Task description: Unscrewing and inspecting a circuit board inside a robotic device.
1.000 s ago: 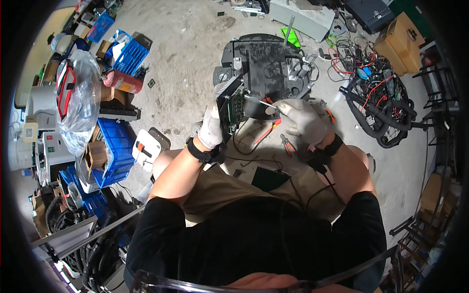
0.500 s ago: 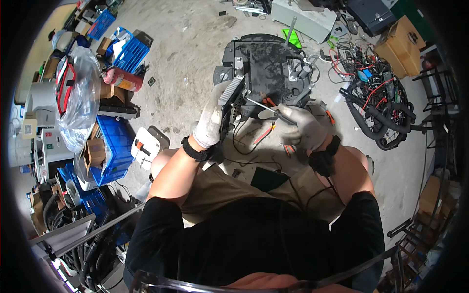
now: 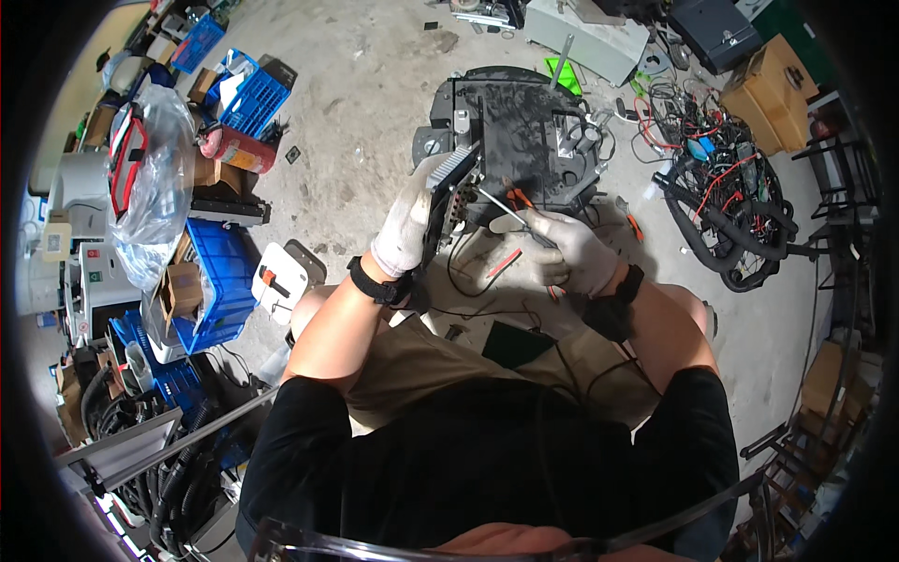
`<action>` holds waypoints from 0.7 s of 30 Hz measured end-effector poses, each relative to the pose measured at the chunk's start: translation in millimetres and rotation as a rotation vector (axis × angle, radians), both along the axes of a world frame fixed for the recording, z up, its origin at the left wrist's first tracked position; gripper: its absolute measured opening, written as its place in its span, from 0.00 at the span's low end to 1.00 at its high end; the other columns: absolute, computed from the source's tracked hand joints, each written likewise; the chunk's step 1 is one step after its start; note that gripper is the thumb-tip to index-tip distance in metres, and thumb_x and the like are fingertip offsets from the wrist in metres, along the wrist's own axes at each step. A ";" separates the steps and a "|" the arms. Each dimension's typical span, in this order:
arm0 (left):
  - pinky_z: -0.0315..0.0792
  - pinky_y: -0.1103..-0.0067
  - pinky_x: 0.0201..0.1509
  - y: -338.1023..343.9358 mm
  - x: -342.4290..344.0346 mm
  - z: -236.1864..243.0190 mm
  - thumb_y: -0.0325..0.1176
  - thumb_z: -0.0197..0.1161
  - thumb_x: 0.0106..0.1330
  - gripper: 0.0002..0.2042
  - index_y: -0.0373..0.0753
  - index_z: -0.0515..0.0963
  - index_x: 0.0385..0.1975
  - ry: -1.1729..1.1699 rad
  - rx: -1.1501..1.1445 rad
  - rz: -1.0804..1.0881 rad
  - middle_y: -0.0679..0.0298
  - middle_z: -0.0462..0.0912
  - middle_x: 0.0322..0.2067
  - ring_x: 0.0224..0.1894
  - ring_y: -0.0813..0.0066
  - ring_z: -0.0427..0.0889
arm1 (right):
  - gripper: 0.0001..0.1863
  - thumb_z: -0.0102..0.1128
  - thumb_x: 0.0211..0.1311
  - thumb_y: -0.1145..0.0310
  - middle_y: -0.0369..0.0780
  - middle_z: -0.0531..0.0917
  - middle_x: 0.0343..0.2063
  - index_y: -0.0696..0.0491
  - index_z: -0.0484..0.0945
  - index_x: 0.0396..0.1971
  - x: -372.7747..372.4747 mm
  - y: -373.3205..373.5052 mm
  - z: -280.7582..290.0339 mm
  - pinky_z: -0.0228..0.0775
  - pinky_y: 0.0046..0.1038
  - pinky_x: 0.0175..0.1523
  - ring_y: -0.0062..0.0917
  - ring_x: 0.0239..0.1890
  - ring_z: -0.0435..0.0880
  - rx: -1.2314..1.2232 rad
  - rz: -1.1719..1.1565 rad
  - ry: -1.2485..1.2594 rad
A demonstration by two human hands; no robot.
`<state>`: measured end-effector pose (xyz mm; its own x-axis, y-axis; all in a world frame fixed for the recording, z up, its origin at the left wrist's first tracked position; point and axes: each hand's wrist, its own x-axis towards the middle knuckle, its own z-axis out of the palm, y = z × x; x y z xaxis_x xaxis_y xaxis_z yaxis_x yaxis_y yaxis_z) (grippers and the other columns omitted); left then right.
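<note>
My gloved left hand [image 3: 401,227] grips a black electronic module [image 3: 453,169] with a pale finned heat sink, held tilted on its edge. In my gloved right hand [image 3: 573,245] is a screwdriver [image 3: 501,211], its thin shaft angled up-left toward the module's side; I cannot tell if the tip touches. Just beyond both hands lies a dusty black machine base [image 3: 513,126] with metal posts. An orange-handled tool [image 3: 520,197] rests by its near edge, another orange-handled tool [image 3: 633,225] to the right. A red tool [image 3: 506,262] lies between my hands on the floor, beside black cables.
A tangled heap of cables and hoses [image 3: 712,206] lies right, near a cardboard box [image 3: 763,94]. Blue crates [image 3: 225,281], a red cylinder [image 3: 239,150] and a white panel [image 3: 281,281] are left. A pale metal cabinet [image 3: 585,42] stands beyond the base.
The module has tilted in my left hand, showing more of its heat-sink fins. My right hand has shifted slightly with its fingers repositioned, and the screwdriver now slants more steeply.
</note>
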<state>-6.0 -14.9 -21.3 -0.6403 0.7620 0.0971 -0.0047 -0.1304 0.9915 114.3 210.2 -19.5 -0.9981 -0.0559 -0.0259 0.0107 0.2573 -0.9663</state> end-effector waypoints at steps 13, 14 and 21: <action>0.56 0.74 0.67 -0.8 -1.8 -11.7 0.55 0.37 0.73 0.33 0.29 0.60 0.63 -0.022 0.095 -0.033 0.52 0.68 0.59 0.64 0.66 0.65 | 0.14 0.48 0.68 0.66 0.33 0.72 0.17 0.60 0.75 0.43 3.3 2.0 8.2 0.62 0.23 0.22 0.19 0.17 0.69 -0.064 0.102 -0.026; 0.56 0.74 0.67 -0.1 -3.3 -11.2 0.55 0.37 0.73 0.33 0.29 0.60 0.63 -0.020 0.096 -0.037 0.52 0.68 0.59 0.64 0.66 0.65 | 0.14 0.46 0.69 0.64 0.31 0.71 0.17 0.60 0.75 0.42 1.6 2.7 11.5 0.61 0.22 0.22 0.17 0.17 0.68 -0.236 0.120 -0.149; 0.72 0.75 0.52 15.7 6.5 -21.7 0.51 0.38 0.75 0.26 0.34 0.70 0.55 0.210 -0.270 0.188 0.59 0.80 0.43 0.45 0.69 0.79 | 0.15 0.45 0.70 0.64 0.35 0.80 0.27 0.60 0.76 0.41 -5.5 5.9 10.0 0.70 0.24 0.33 0.21 0.26 0.77 -0.043 -0.010 -0.154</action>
<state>0.5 0.8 -42.9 -0.7585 0.6496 0.0523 0.2006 0.1564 0.9671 108.8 216.1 -9.5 -0.9830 -0.0507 -0.1762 0.1616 0.2149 -0.9632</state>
